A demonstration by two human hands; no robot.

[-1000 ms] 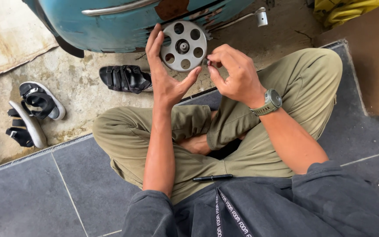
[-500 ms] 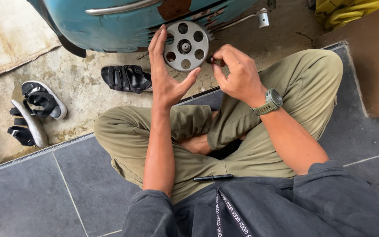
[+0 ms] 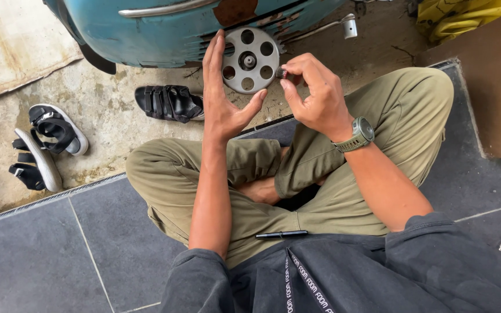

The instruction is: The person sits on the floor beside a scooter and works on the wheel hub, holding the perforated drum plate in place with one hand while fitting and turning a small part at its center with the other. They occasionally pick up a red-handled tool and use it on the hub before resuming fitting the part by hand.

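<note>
View from above a person seated cross-legged on a dark tiled floor. The round metal disc, pierced by a ring of circular holes around a central hub, serves as the landmark. The left hand stands upright against the disc's left rim, palm toward the disc; its fingers are extended and lie close together along that edge, while the thumb reaches under the disc's lower right rim, so the disc sits cradled between fingers and thumb. The right hand is just right of the disc; its thumb and forefinger are pressed together on a small dark part, held at the disc's right rim. Whether the part touches the disc cannot be told. A wristwatch sits on the right wrist, below and right of the disc. Directly behind the disc is a blue vehicle body. Left and below the disc lies a black sandal on concrete; farther left lies a pair of sandals. Well below the disc, a black pen rests on the lap.
</note>
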